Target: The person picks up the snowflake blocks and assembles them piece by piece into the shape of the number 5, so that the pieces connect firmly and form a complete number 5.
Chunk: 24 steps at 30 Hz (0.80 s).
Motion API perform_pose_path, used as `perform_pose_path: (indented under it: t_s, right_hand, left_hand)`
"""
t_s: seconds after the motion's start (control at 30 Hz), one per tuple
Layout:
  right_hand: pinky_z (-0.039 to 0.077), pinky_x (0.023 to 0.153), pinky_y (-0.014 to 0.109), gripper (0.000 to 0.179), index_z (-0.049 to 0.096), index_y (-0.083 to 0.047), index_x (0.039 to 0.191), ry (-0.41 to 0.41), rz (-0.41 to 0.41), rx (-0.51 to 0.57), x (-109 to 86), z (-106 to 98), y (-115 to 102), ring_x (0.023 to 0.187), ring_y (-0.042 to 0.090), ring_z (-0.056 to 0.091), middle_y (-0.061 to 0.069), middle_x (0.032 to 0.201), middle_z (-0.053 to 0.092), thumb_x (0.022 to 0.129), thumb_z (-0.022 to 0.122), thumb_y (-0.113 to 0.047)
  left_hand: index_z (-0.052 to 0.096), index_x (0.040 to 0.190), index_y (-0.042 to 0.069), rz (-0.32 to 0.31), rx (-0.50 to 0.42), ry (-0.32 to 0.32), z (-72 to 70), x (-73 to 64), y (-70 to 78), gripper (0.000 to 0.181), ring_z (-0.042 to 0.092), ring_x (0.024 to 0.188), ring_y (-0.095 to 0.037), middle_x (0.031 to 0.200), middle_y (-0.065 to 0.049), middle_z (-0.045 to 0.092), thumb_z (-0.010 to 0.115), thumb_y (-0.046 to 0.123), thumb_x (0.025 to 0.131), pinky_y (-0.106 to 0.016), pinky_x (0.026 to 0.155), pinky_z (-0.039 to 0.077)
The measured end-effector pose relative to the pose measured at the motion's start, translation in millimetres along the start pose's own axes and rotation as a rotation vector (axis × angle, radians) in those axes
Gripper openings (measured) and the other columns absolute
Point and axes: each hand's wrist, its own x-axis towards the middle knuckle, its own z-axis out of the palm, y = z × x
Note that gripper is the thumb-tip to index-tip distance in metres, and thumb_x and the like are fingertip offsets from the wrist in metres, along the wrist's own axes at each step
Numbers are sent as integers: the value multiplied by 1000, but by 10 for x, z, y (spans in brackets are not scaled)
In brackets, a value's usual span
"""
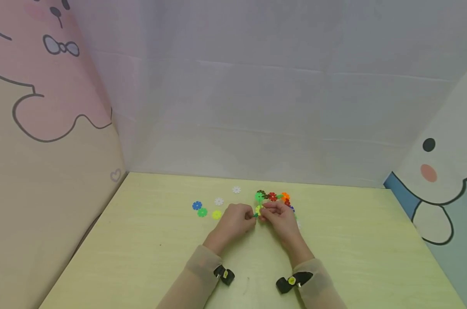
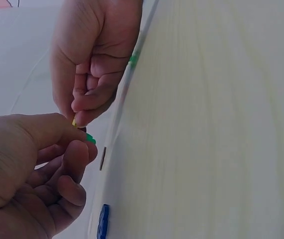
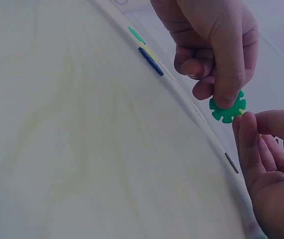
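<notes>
My left hand (image 1: 234, 219) pinches a green notched plastic disc (image 3: 226, 115) between thumb and fingers. Across from it, my right hand (image 1: 282, 222) holds a yellow notched disc (image 1: 258, 209) by its rim. The two discs touch edge to edge, and fingers partly cover both. Just beyond the hands lies a row of joined discs, among them a light green disc (image 1: 259, 197), a red disc (image 1: 272, 196) and an orange disc (image 1: 285, 196). The right hand hides part of that row.
Loose discs lie left of the hands: a blue disc (image 1: 196, 205), a green disc (image 1: 202, 212), a yellow disc (image 1: 216, 214) and two white discs, one nearer (image 1: 218, 201). The pale wooden table (image 1: 140, 253) meets a white cloth backdrop (image 1: 233, 107).
</notes>
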Motion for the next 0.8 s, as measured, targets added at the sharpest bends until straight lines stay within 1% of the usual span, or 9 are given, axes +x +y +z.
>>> perform_pose_path:
  t_s: [0.23, 0.33, 0.5, 0.7, 0.8]
  right_hand:
    - [63, 77, 25, 23, 66, 13, 121, -2, 12, -9, -4, 29, -15, 80, 16, 73, 13, 96, 75, 101, 74, 5]
    - [63, 78, 25, 22, 68, 14, 119, -3, 22, -9, -5, 28, -17, 80, 16, 74, 14, 97, 76, 100, 75, 5]
    - [64, 80, 26, 18, 68, 15, 115, -24, 13, 5, -12, 3, -19, 79, 16, 75, 14, 100, 77, 100, 74, 7]
    - [65, 80, 29, 7, 73, 9, 105, -41, 3, 0, -20, -17, -10, 79, 17, 76, 15, 101, 77, 98, 75, 11]
    - [64, 79, 28, 7, 73, 8, 104, -53, -5, -25, -19, -23, 5, 77, 16, 76, 15, 100, 76, 98, 75, 11]
  left_hand:
    - [65, 72, 16, 24, 9, 9, -7, 13, -31, 29, 48, 60, -5, 66, 9, 58, 78, 6, 95, -21, 56, 39]
    - [66, 72, 16, 36, 11, 9, -15, 13, -27, 28, 48, 60, -5, 66, 10, 59, 79, 5, 95, -21, 56, 40]
    - [67, 72, 15, 51, 28, 0, -37, 15, -8, 30, 47, 59, -4, 64, 11, 58, 79, 7, 97, -20, 57, 39]
    - [70, 72, 15, 63, 26, -20, -37, 4, 7, 29, 50, 59, -5, 64, 12, 61, 79, 8, 99, -21, 58, 42]
    - [69, 72, 17, 62, 22, -22, -15, 6, -2, 30, 51, 60, -4, 65, 13, 61, 79, 8, 99, -21, 58, 43]
